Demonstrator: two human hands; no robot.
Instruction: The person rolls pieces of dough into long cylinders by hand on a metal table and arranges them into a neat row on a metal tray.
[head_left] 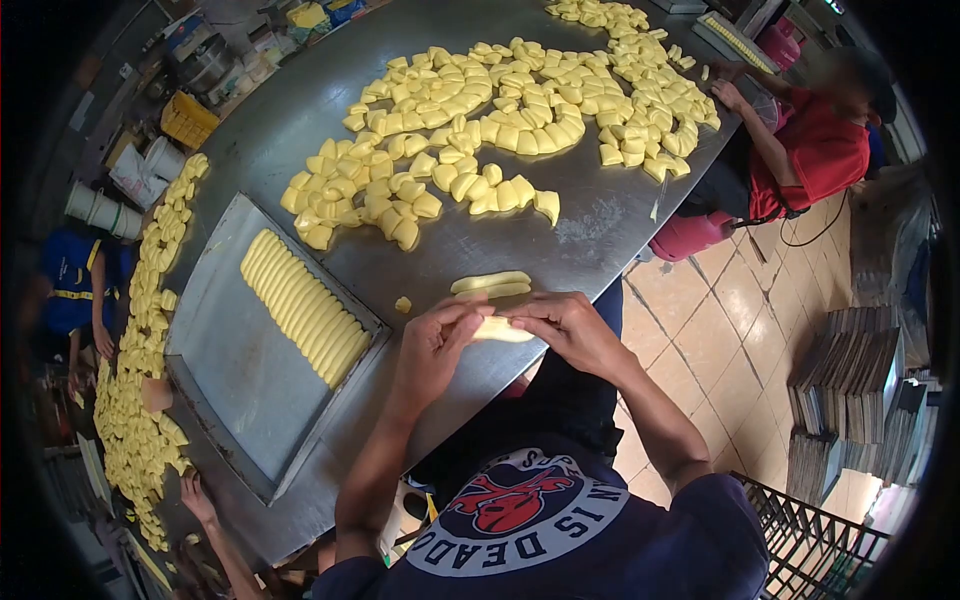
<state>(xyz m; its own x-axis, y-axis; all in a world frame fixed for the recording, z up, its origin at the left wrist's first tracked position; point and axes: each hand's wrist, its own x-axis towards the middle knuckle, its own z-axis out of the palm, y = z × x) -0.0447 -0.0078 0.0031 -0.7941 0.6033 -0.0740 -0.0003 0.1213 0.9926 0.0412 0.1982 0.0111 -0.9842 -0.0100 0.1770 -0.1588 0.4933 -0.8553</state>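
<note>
Bright, even overhead light glares softly off the steel table; fisheye edges curve, darken and blur.

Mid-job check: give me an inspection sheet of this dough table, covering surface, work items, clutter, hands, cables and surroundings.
Surface: steel table, bare metal around the dough.
Job's things: dough piece pinched between both hands; two shaped pieces just beyond; baking tray holding a row of shaped pieces; dough heap at the far end.
Clutter: small dough scrap by the tray.
Hands: left hand and right hand both grip the dough piece.
Cables: nothing seen.
Surroundings: person in red opposite; stacked trays on the tiled floor.
</note>
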